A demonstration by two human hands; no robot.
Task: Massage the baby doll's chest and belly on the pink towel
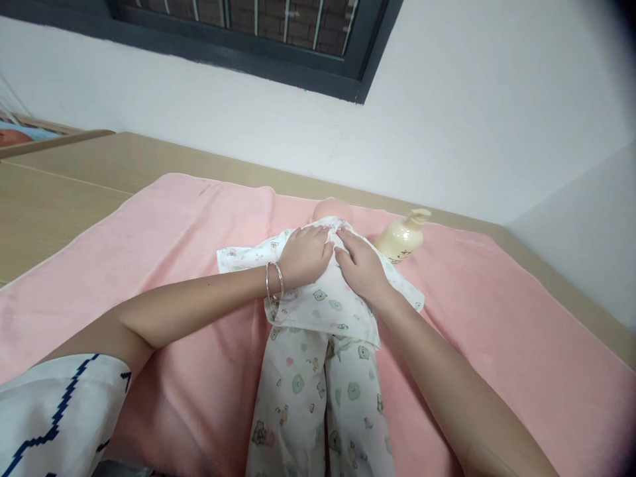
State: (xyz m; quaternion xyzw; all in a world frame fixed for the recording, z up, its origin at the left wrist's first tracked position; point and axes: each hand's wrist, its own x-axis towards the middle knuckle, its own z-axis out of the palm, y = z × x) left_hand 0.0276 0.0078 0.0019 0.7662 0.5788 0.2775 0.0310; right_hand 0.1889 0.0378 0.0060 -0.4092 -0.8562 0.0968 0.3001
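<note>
A doll [332, 211] dressed in a white printed shirt [322, 308] and matching trousers [298, 391] lies stretched out, its head away from me. My left hand [305, 255] rests on the upper part of the shirt, its fingers extended towards the collar and the thumb apart. Opposite it, my right hand [365, 265] lies on the other side of the shirt, thumb and forefinger spread. Both sets of fingertips touch the creased cloth near the neck. The doll's face cannot be made out.
A pink blanket [199, 232] lies under the doll on a wooden surface [64, 185]. A pale yellow pump bottle [401, 238] stands to the right of the doll's shoulder. Behind are a white wall [447, 132] and a dark-framed window [318, 73].
</note>
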